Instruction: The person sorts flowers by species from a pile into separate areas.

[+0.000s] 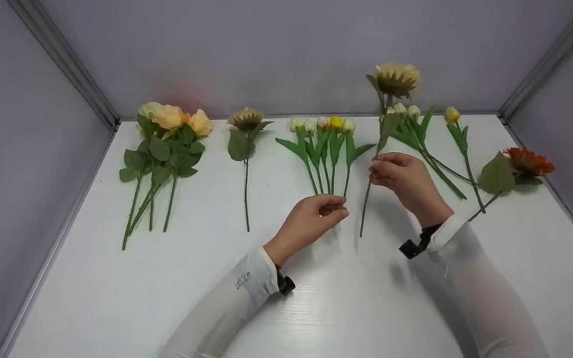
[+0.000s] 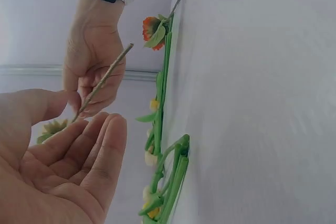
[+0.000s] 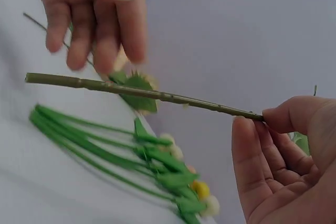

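My right hand [image 1: 406, 181] pinches the stem of a pale yellow sunflower [image 1: 397, 79] between thumb and fingertips. The flower is held upright above the table, its head near the back wall. In the right wrist view the green-brown stem [image 3: 131, 92] runs out from the fingertips to its cut end. My left hand [image 1: 311, 221] hovers over the lower stems of a row of tulips [image 1: 336, 122], partly hiding them. Seen from the left wrist, its fingers [image 2: 107, 161] are loosely extended, with nothing between them and the thumb; the sunflower stem passes beyond them.
Roses [image 1: 169, 118] lie at the left, with another pale sunflower [image 1: 245, 119] beside them. Right of the raised flower lie white tulips [image 1: 413, 112], a yellow tulip [image 1: 451, 115] and an orange flower [image 1: 530, 161]. Grey walls enclose the white table [image 1: 92, 288].
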`<state>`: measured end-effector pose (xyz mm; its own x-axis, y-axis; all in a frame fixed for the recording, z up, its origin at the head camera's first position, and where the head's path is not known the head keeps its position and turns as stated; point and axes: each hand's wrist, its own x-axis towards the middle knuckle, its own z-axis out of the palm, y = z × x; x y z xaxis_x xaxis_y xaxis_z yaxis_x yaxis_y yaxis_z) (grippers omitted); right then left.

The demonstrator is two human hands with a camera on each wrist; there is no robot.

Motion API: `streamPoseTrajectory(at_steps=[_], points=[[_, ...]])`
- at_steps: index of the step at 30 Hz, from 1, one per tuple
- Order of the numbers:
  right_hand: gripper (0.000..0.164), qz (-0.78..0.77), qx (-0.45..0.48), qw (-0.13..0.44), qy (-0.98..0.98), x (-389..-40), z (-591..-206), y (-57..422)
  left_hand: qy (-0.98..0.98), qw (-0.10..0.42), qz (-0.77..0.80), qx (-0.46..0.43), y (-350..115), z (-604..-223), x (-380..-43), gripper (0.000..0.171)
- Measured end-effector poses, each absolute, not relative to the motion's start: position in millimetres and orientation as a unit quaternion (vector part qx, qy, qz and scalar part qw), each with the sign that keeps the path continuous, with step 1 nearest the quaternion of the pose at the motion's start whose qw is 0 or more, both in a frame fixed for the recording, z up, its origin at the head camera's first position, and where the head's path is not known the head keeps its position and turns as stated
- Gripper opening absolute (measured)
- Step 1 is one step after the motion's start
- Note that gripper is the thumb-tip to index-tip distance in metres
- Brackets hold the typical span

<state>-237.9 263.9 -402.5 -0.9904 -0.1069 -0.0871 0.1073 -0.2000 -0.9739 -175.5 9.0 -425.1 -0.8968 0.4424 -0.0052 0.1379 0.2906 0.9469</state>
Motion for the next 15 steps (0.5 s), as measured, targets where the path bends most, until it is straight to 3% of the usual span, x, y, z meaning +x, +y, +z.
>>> streamPoseTrajectory(at_steps=[6, 15], points=[[0.03, -0.767, -0.056, 0.066, 0.636, -225.1, -394.9, 224.7, 0.738, 0.153, 0.639, 0.154, 2.6, -424.8, -181.4, 0.031], [0.03, -0.756, -0.078, 0.05, 0.648, -223.1, -395.8, 211.6, 0.705, 0.171, 0.675, 0.137, -0.8, -426.0, -185.9, 0.017]])
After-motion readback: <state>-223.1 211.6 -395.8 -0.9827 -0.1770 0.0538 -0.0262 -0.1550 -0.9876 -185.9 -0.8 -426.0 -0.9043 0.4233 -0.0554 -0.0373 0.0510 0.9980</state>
